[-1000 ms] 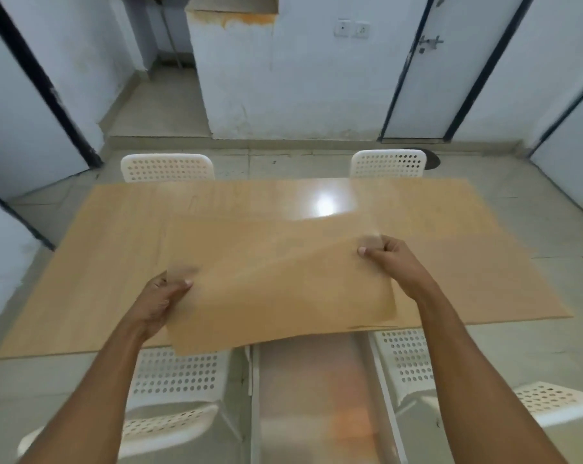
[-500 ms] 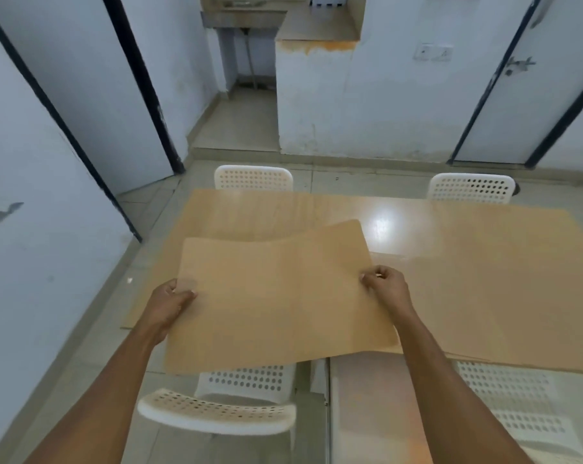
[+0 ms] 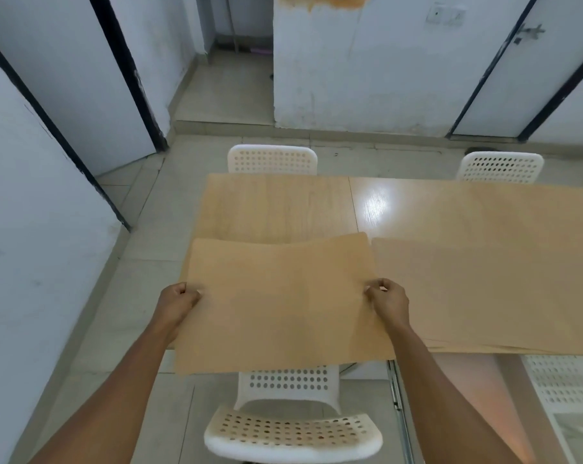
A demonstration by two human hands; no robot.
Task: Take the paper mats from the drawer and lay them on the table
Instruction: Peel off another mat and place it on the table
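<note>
The tan paper mat (image 3: pixel 280 303), thin and slightly wavy, is held over the near left corner of the table (image 3: pixel 276 205). The left hand (image 3: pixel 175 301) pinches its left edge with curled fingers; the right hand (image 3: pixel 389 301) pinches its right edge likewise. Another mat (image 3: pixel 484 289) lies flat on the table, just right of the held one. A white perforated chair (image 3: pixel 293 430) stands nearest; two more (image 3: pixel 272 159) stand beyond the table.

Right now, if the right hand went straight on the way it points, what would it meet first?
The right hand points left across the paper mat it pinches, so the left hand on the opposite edge looks first in line. Depth is unclear.
</note>
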